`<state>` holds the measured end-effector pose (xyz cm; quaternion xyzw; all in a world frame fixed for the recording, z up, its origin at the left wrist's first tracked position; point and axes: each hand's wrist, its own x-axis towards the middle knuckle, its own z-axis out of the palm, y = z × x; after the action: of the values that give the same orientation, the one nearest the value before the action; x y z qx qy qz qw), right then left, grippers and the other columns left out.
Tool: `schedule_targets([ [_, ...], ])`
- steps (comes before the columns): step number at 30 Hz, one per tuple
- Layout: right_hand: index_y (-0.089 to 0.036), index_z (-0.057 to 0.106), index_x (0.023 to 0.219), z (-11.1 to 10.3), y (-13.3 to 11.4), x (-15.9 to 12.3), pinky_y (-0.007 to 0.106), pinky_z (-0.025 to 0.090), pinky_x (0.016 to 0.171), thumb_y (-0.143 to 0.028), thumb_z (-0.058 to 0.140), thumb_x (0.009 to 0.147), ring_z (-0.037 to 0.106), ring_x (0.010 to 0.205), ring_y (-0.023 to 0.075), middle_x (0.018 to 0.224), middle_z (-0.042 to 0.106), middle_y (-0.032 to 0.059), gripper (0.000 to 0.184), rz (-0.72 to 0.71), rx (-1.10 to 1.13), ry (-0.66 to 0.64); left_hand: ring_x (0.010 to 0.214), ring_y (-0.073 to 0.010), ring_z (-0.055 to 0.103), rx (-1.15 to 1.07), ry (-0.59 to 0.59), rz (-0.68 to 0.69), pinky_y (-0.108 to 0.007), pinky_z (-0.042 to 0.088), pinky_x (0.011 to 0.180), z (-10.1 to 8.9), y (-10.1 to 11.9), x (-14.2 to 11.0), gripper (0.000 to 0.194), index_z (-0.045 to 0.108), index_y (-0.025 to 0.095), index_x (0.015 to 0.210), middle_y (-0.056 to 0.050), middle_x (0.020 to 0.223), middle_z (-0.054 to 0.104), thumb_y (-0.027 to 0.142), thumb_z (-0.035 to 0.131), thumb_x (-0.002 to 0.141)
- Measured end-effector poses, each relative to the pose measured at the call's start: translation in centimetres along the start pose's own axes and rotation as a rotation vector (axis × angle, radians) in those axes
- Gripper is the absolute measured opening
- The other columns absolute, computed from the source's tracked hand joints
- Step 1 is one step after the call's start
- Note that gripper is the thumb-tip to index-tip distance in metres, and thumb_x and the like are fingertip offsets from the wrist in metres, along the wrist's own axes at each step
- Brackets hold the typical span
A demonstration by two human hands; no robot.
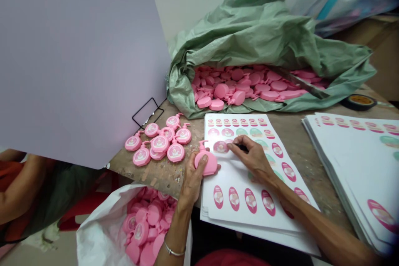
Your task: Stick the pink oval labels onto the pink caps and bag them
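Note:
My left hand grips a plain pink bottle-shaped plastic piece at the left edge of a sticker sheet. My right hand rests on that sheet, pinching a thin dark tool whose tip touches a round pink sticker. Rows of oval and round pink and green stickers cover the sheet, which lies on top of a stack of sheets. A cluster of several stickered pink pieces lies on the table just left of my left hand.
A green plastic bag full of plain pink pieces lies open behind the sheet. A white bag with pink pieces sits below the table edge. Another sheet stack is at right, a tape roll beyond. Another person's arm shows at left.

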<state>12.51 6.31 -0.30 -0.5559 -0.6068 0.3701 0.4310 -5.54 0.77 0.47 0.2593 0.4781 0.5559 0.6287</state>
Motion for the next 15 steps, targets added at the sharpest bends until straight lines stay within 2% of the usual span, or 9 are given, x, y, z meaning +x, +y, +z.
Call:
schedule_targets([
  [4, -0.019, 0.056, 0.078, -1.2, -1.3, 0.2, 0.025, 0.036, 0.051, -0.055, 0.064, 0.078, 0.042, 0.057, 0.0103, 0.064, 0.047, -0.0033, 0.037, 0.062, 0.132, 0.015, 0.069, -0.0150, 0.069, 0.027, -0.027, 0.044, -0.025, 0.057, 0.062, 0.7, 1.0, -0.8, 0.050, 0.055, 0.016, 0.120, -0.009, 0.104, 0.069, 0.032, 0.074, 0.077],
  [7, -0.021, 0.066, 0.103, -2.0, -2.6, -0.6, 0.024, 0.037, 0.049, -0.053, 0.063, 0.080, 0.041, 0.055, 0.0104, 0.063, 0.047, -0.0040, 0.040, 0.055, 0.121, -0.054, 0.067, -0.0151, 0.068, 0.004, -0.036, 0.002, -0.024, 0.057, 0.059, 1.8, 1.8, -1.4, 0.055, 0.056, 0.016, 0.121, -0.007, 0.095, 0.070, 0.028, 0.078, 0.073],
  [9, -0.023, 0.068, 0.113, -2.5, -3.5, -1.3, 0.026, 0.040, 0.052, -0.052, 0.064, 0.081, 0.046, 0.058, 0.0117, 0.065, 0.054, -0.0024, 0.043, 0.036, 0.086, -0.111, 0.066, -0.0159, 0.068, -0.031, -0.050, -0.054, -0.024, 0.057, 0.057, 2.7, 2.1, -1.6, 0.050, 0.059, 0.015, 0.118, -0.007, 0.091, 0.069, 0.033, 0.076, 0.075],
  [11, -0.023, 0.073, 0.107, -2.9, -4.2, -2.0, 0.028, 0.045, 0.056, -0.052, 0.064, 0.081, 0.055, 0.064, 0.0147, 0.072, 0.064, 0.0009, 0.040, 0.025, 0.061, -0.161, 0.067, -0.0174, 0.068, -0.073, -0.058, -0.132, -0.025, 0.058, 0.054, 3.4, 2.1, -1.7, 0.048, 0.061, 0.015, 0.117, -0.008, 0.090, 0.070, 0.045, 0.067, 0.081],
  [13, -0.023, 0.076, 0.098, -3.2, -4.7, -2.5, 0.031, 0.050, 0.062, -0.052, 0.064, 0.081, 0.062, 0.072, 0.0188, 0.082, 0.072, 0.0036, 0.036, 0.023, 0.053, -0.192, 0.068, -0.0192, 0.069, -0.111, -0.066, -0.213, -0.028, 0.058, 0.054, 4.0, 1.9, -1.8, 0.054, 0.061, 0.014, 0.119, -0.011, 0.091, 0.070, 0.057, 0.053, 0.087],
  [15, -0.023, 0.077, 0.095, -3.4, -5.1, -3.0, 0.033, 0.053, 0.069, -0.050, 0.064, 0.081, 0.066, 0.079, 0.0217, 0.090, 0.075, 0.0045, 0.033, 0.010, 0.056, -0.202, 0.070, -0.0208, 0.069, -0.131, -0.066, -0.257, -0.030, 0.059, 0.055, 4.4, 1.8, -2.0, 0.058, 0.062, 0.013, 0.119, -0.013, 0.092, 0.071, 0.060, 0.044, 0.090],
])
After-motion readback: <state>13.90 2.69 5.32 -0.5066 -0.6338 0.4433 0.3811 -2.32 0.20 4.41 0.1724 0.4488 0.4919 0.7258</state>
